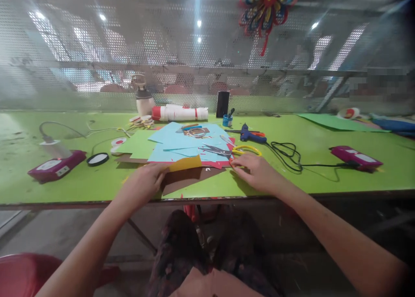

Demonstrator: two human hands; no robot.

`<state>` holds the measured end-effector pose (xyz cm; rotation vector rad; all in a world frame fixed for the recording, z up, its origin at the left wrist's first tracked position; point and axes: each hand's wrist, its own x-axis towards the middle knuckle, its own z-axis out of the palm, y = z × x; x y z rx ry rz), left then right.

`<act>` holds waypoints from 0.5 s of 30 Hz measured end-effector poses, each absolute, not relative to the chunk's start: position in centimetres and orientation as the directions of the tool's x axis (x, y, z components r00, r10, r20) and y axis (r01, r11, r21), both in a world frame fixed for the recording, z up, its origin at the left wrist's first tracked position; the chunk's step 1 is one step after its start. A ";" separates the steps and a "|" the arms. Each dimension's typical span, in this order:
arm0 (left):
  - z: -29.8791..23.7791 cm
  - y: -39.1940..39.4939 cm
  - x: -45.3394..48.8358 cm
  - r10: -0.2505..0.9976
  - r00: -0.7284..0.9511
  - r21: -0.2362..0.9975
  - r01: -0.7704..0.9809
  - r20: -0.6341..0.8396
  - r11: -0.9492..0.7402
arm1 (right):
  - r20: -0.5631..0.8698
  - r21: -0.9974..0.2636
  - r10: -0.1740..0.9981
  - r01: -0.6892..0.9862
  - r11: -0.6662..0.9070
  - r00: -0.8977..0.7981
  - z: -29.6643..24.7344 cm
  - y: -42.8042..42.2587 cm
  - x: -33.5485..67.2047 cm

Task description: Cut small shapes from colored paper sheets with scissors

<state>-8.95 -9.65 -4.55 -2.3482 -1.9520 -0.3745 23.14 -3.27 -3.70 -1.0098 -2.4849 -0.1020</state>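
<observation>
A: Fingers first. Left hand?
B: Left hand pinching the near-left end of a yellow paper piece. Thumb mostly hidden.
A: Right hand?
B: Right hand, fingers bent, thumb and forefinger tips near each other beside a small red bit. Can't tell if they grip it.
A: Where's the yellow piece exactly?
B: Between the hands, near the front edge of the green table, over part of a brown sheet.
A: Next out?
B: Scissors, blades pointing left over the paper pile, yellow handle just beyond the right hand. Light blue sheets make up most of the pile, red paper under them, light green sheet at the left.
A: Right side?
B: Blue glue gun behind the scissors, black cable running to a purple power block.
A: Left?
B: Another purple block with a white plug on it, black-rimmed disc just beside.
A: Back row?
B: White roll lying down, dark upright slab, blue jar.
A: Above?
B: Flower ornament, hanging before mesh.
</observation>
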 end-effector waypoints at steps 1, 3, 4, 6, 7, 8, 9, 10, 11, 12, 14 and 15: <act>-4.4 -9.5 -8.9 0.962 0.159 0.104 0.977 0.221 -0.185 | 0.412 -0.060 0.637 0.678 0.732 -0.651 -3.8 -3.5 22.9; -4.3 -9.5 -8.9 0.966 0.146 0.103 0.980 0.212 -0.170 | 0.373 0.019 0.637 0.693 0.721 -0.674 -3.9 -3.8 22.6; -4.3 -9.6 -8.8 0.967 0.142 0.104 0.981 0.210 -0.167 | 0.359 0.056 0.646 0.706 0.706 -0.674 -3.8 -3.8 22.4; -4.5 -9.8 -8.8 0.965 0.153 0.104 0.978 0.211 -0.178 | 0.344 0.120 0.671 0.739 0.663 -0.657 -3.7 -3.8 22.4; -4.7 -9.9 -8.9 0.961 0.173 0.106 0.974 0.216 -0.199 | 0.340 0.146 0.685 0.756 0.639 -0.644 -3.7 -3.7 22.5; -4.9 -10.0 -9.0 0.954 0.202 0.105 0.968 0.223 -0.229 | 0.337 0.169 0.699 0.770 0.615 -0.631 -3.7 -3.5 22.7; -5.2 -10.0 -9.1 0.945 0.232 0.101 0.960 0.230 -0.261 | 0.333 0.189 0.711 0.782 0.594 -0.620 -3.7 -3.4 22.9; -5.5 -10.1 -9.3 0.936 0.259 0.093 0.953 0.237 -0.287 | 0.327 0.209 0.720 0.790 0.576 -0.612 -3.7 -3.3 23.1; -5.7 -10.2 -9.5 0.930 0.277 0.085 0.949 0.241 -0.305 | 0.317 0.227 0.728 0.794 0.564 -0.608 -3.8 -3.2 23.2; -5.9 -10.2 -9.7 0.926 0.288 0.079 0.946 0.242 -0.315 | 0.304 0.245 0.732 0.792 0.558 -0.610 -3.8 -3.1 23.4; -6.0 -10.3 -9.9 0.925 0.303 0.072 0.943 0.229 -0.326 | 0.272 0.277 0.731 0.778 0.564 -0.626 -3.8 -2.9 23.6; -5.9 -10.3 -9.9 0.925 0.311 0.070 0.941 0.217 -0.332 | 0.256 0.288 0.727 0.768 0.571 -0.637 -3.7 -2.7 23.7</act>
